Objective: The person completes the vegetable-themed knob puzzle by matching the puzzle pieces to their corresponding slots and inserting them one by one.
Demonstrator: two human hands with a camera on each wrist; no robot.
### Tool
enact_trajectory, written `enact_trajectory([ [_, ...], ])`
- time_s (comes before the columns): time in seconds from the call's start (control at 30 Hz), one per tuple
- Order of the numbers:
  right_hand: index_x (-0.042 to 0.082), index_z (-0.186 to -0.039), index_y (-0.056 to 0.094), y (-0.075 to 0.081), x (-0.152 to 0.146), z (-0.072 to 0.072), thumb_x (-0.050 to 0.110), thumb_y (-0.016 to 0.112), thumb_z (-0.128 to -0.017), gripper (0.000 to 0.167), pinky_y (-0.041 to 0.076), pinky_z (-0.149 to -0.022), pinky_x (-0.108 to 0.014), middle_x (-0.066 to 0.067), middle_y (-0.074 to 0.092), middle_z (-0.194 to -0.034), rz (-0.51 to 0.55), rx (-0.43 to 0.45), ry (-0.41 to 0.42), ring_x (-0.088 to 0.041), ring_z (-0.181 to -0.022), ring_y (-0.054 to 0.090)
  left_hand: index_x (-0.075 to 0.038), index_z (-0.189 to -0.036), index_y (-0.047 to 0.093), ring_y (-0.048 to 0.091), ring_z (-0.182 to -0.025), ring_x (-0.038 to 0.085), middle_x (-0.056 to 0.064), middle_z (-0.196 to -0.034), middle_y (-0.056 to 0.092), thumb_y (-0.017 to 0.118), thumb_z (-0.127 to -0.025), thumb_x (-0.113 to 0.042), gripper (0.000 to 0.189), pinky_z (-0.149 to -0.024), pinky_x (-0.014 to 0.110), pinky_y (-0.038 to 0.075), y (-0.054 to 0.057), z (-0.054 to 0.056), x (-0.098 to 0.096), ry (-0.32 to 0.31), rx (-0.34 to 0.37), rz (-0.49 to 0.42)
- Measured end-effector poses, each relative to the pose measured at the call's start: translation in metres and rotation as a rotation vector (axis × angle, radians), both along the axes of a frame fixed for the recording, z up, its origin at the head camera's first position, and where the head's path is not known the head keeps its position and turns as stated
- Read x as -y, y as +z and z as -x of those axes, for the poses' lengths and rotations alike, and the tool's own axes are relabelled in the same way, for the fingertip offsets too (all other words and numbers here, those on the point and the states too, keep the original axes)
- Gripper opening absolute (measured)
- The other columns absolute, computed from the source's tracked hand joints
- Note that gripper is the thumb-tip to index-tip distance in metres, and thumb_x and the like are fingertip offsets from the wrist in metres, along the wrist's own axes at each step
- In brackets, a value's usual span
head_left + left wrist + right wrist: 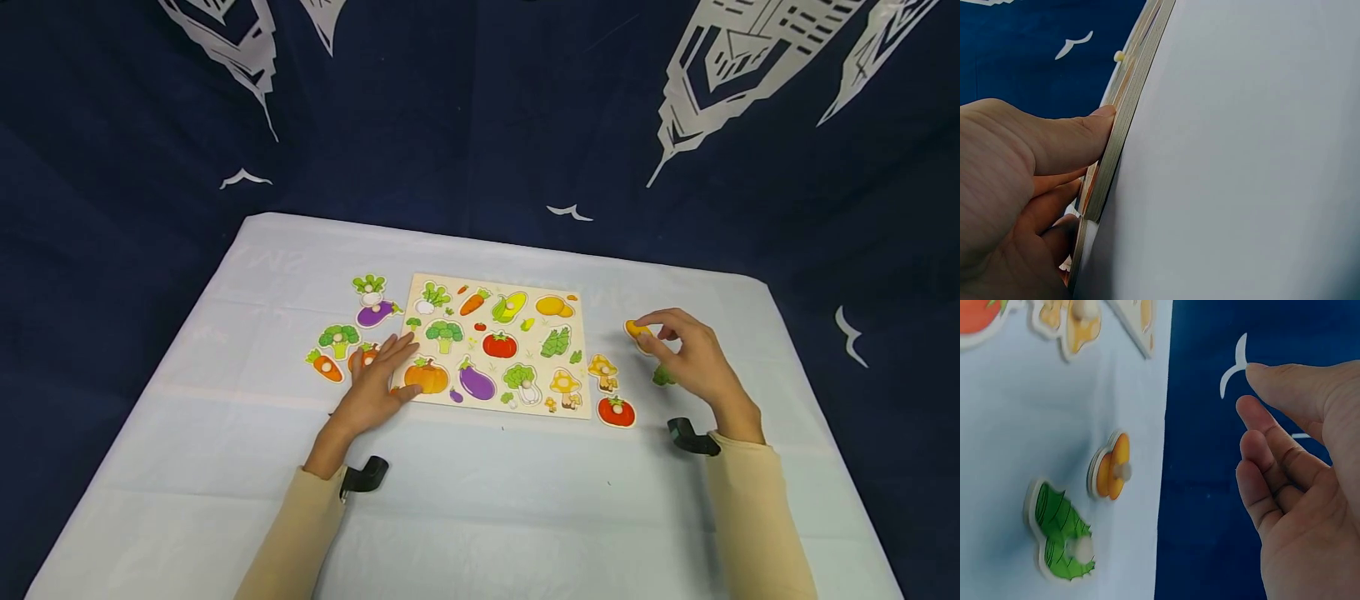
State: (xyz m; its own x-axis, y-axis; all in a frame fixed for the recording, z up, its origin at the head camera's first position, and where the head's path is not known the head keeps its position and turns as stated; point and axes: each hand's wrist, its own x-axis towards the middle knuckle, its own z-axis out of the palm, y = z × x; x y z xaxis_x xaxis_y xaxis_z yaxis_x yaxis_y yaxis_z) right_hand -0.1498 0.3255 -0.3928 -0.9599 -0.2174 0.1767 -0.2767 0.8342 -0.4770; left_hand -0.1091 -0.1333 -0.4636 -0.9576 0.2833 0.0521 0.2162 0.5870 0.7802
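My left hand (pixel 373 385) rests at the left edge of the wooden vegetable puzzle board (pixel 468 403), fingers spread over its printed face. In the left wrist view the thumb (pixel 1079 140) presses against the board's edge. My right hand (pixel 692 357) hovers over a yellow-orange potato piece (pixel 636 331), its fingers bent. A gap shows between those fingertips and the knobbed potato piece (pixel 1113 472) in the right wrist view. Beside it lies a green leafy piece (pixel 1060 537), partly covered by the hand in the head view.
Left of the board lie a turnip piece (pixel 370 285), an eggplant piece (pixel 375 314), a broccoli piece (pixel 339 337), a carrot piece (pixel 326 367) and a partly hidden pumpkin piece (pixel 363 357). Right of it are a mushroom piece (pixel 602 368) and a tomato piece (pixel 617 412).
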Motion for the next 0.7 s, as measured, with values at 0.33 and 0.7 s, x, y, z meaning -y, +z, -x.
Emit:
enact_trajectory([
  [0.33,0.003,-0.111,0.069,-0.01,-0.015,0.009,0.009,0.065,-0.097,0.016,0.045,-0.082,-0.051,-0.019,0.064,-0.111,-0.013,0.047,-0.032,-0.033,-0.095,0.054,0.002,-0.147,0.046,0.019,-0.153,0.04,0.015,-0.161,0.036,0.076,-0.086,-0.007,0.068,-0.115,0.067,-0.012,-0.001,0.001,0.001,-0.001,-0.001,0.012],
  [0.7,0.003,-0.116,0.068,-0.021,-0.026,0.018,0.008,0.062,-0.098,0.019,0.046,-0.078,-0.042,-0.02,0.062,-0.122,-0.036,0.13,-0.071,-0.033,-0.098,0.054,0.002,-0.147,0.046,0.019,-0.153,0.04,0.015,-0.16,0.036,0.077,-0.086,-0.006,0.069,-0.115,0.066,-0.013,0.0,0.0,0.0,0.0,-0.003,0.003],
])
